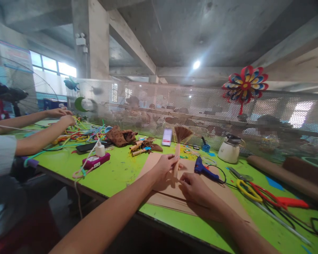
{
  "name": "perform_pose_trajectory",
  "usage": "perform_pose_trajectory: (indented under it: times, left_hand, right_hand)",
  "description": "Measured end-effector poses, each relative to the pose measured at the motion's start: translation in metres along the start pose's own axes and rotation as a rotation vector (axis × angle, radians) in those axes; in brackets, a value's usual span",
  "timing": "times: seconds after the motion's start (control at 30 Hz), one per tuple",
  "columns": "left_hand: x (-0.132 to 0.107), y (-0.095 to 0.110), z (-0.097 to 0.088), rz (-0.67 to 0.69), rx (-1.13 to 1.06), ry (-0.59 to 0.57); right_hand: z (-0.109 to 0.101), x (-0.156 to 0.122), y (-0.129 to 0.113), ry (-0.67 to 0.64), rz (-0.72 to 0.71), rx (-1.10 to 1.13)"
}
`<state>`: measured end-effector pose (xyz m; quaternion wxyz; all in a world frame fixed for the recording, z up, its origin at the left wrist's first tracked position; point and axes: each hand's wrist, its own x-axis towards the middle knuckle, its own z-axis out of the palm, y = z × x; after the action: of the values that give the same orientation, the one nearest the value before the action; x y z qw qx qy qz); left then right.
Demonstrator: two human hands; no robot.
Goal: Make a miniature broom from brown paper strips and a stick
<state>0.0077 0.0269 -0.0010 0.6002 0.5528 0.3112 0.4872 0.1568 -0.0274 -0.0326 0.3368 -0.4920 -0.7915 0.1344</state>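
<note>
Nearest us, our right hand [195, 187] has its fingers curled in by the foot of a small brush [177, 153]; we cannot tell whether the fingertips pinch anything. Our left hand [163, 167] pinches the brush's tan handle between thumb and fingers, holding it upright, just ahead of the right hand. Above the left hand, the brown bristles [182, 134] fan out.

We judge the main form to be together, with bristles and handle joined as one piece. The handle's lower end, beside the right fingertips, looks like the part being worked; whether it is finished, or how much remains, we cannot tell.

Under both hands lie sheets of brown cardboard [228, 203]. Just beyond the right hand, the glue gun [208, 171] rests unheld, and to its right are scissors [247, 190]. Farther ahead of the left hand are brown bundles [145, 146], apart from the brush, and a propped phone [166, 137].
</note>
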Motion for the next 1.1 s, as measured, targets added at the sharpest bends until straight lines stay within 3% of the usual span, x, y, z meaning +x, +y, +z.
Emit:
perform_pose_trajectory:
  times: [0.07,0.13,0.27,0.4,0.63,0.73,1.1]
  left_hand:
    - [0.000,0.001,-0.001,0.004,0.014,-0.011]
    - [-0.001,0.001,0.000,0.037,0.051,-0.031]
    - [-0.005,0.002,0.002,0.104,0.186,-0.154]
    - [-0.012,0.005,0.005,0.068,0.245,-0.329]
    - [-0.017,0.011,0.007,-0.001,0.368,-0.457]
    - [-0.017,0.011,0.007,-0.007,0.382,-0.513]
    - [-0.010,-0.003,0.005,-0.140,0.053,-0.426]
  right_hand:
    - [-0.004,0.001,-0.002,0.051,0.012,0.043]
    - [-0.011,0.005,-0.002,0.194,0.022,0.159]
    - [-0.025,0.016,0.007,0.403,0.077,0.418]
    - [-0.034,0.023,0.019,0.495,0.161,0.549]
    - [-0.046,0.025,0.017,0.572,0.216,0.936]
    - [-0.052,0.025,0.016,0.622,0.212,0.984]
    - [-0.049,0.027,0.026,0.688,0.256,0.932]
